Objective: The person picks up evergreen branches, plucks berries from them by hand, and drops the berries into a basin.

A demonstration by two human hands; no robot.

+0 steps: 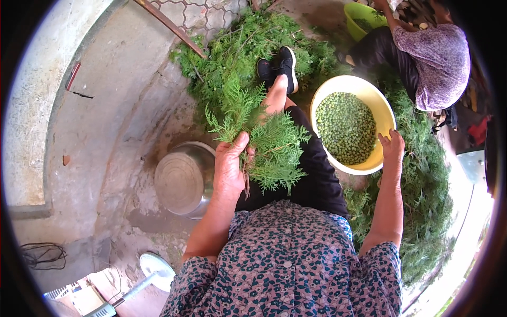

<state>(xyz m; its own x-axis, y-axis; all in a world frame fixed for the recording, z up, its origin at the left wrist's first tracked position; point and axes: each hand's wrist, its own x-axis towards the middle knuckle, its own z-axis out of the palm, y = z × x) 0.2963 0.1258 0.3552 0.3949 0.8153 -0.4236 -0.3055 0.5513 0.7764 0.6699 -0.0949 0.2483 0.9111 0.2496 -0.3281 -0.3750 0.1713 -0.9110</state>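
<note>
My left hand [230, 161] is closed around a leafy green cypress sprig [274, 158], held over my lap and legs. Its feathery foliage spreads above and to the right of the fingers, with woody stems hanging below. On my right, a pale yellow basin [385, 116] holds many small green round berries or cones [343, 127]. My right hand [392, 145] is at the basin's right rim, fingers apart and slightly bent, with nothing visible in them; whether it touches the rim is unclear.
Cut branches [232, 37] lie around my feet and at right [417, 206]. An upturned metal pot [179, 177] sits at left, a stand fan [156, 272] lower left. Another person [435, 63] sits upper right beside a green basin [359, 26]. A curved concrete wall edge [37, 132] bounds the left.
</note>
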